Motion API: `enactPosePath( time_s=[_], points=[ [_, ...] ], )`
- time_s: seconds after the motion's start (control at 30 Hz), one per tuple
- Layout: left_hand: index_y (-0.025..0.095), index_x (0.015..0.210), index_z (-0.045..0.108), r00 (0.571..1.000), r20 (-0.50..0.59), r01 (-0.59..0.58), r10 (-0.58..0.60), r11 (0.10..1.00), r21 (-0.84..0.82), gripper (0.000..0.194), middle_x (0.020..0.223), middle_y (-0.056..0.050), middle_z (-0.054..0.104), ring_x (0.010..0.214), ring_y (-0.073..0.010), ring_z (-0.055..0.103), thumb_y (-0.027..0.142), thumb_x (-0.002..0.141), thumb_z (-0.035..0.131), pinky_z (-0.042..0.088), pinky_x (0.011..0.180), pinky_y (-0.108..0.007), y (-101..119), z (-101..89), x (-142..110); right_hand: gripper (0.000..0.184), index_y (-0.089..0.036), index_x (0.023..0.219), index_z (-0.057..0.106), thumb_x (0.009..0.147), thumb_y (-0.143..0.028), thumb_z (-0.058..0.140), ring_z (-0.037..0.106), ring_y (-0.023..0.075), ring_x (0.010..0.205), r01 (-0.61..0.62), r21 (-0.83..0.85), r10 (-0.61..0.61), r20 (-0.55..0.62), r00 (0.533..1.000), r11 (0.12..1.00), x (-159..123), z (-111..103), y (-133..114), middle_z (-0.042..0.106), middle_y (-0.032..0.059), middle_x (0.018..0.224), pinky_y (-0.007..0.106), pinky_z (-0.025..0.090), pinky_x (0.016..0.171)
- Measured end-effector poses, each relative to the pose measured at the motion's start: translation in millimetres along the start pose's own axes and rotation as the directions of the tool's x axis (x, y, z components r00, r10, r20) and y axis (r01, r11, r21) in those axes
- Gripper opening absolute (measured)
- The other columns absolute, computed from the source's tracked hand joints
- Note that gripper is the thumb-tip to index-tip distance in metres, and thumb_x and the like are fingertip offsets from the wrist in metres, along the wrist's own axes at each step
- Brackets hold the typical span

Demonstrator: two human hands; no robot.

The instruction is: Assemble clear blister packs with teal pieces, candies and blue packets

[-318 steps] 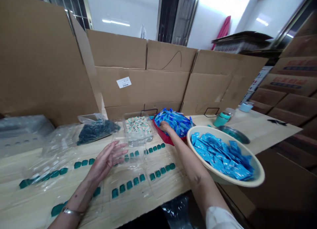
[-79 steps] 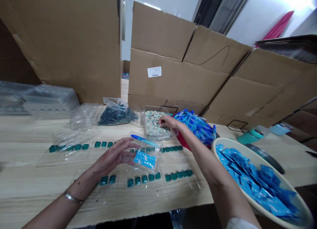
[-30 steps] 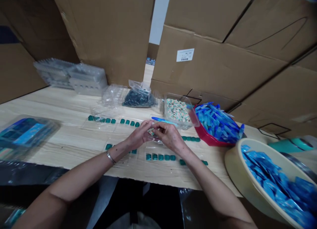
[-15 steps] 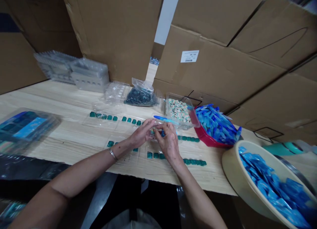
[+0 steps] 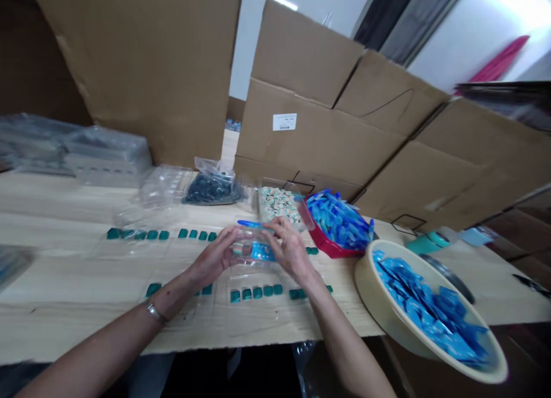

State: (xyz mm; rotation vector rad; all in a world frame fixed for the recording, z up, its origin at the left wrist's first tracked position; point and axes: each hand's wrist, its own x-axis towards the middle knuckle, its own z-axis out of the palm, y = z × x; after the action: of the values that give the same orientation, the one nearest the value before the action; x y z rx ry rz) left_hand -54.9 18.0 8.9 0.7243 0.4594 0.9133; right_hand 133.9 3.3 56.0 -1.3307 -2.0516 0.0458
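A small clear plastic case [image 5: 246, 261] is held up over the table between my hands. My left hand [image 5: 215, 254] grips its left end, thumb and fingers pinched on the edge. At the other end, the fingers of my right hand [image 5: 287, 246] are closed on the upper right edge. Inside the case lie a bright blue packet [image 5: 263, 251] and a small pale striped piece [image 5: 237, 248] at the left. Just beyond my fingers is a slim blue stick [image 5: 248, 224]. Clear trays with dark green blocks [image 5: 257, 293] lie in rows below and around my hands.
A red basin [image 5: 321, 234] holds blue slim pieces; a cream tub [image 5: 365, 280] holds blue packets. Behind stand a clear box of small pale pieces [image 5: 279, 203], a bag of dark pieces [image 5: 213, 189] and stacked clear trays [image 5: 107, 157]. Cardboard [image 5: 301, 151] walls the back.
The view has swung to the right and up. The case is now tilted so its blue packet shows between my hands; my right hand has shifted to its right end.
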Motion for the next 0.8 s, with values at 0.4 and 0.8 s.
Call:
enactPosePath(
  time_s=[0.4, 0.8],
  points=[
    [0.018, 0.111, 0.053, 0.992, -0.082, 0.102, -0.097, 0.993, 0.064, 0.031, 0.122, -0.013, 0.057, 0.092, -0.0242, 0.064, 0.033, 0.084, 0.057, 0.056, 0.076, -0.043, -0.3, 1.0, 2.3, 0.014, -0.012, 0.082, 0.07, 0.076, -0.019, 0.061, 0.063, 0.0219, 0.089, -0.339, -0.552, 0.513, 0.195, 0.836, 0.762, 70.9, 5.5, 153.9, 0.07, 0.0145, 0.089, 0.024, 0.044, 0.074],
    [0.019, 0.113, 0.053, 0.993, -0.049, 0.108, -0.105, 0.992, 0.058, 0.031, 0.123, -0.014, 0.057, 0.094, -0.0258, 0.064, 0.032, 0.085, 0.056, 0.057, 0.075, -0.043, -2.8, -4.1, 3.9, 0.011, -0.015, 0.08, 0.068, 0.074, -0.017, 0.059, 0.062, 0.0129, 0.074, -0.412, -0.278, 0.466, 0.168, 0.869, 0.868, 71.4, 0.8, 164.9, 0.069, 0.0034, 0.079, 0.018, 0.044, 0.064]
  ],
)
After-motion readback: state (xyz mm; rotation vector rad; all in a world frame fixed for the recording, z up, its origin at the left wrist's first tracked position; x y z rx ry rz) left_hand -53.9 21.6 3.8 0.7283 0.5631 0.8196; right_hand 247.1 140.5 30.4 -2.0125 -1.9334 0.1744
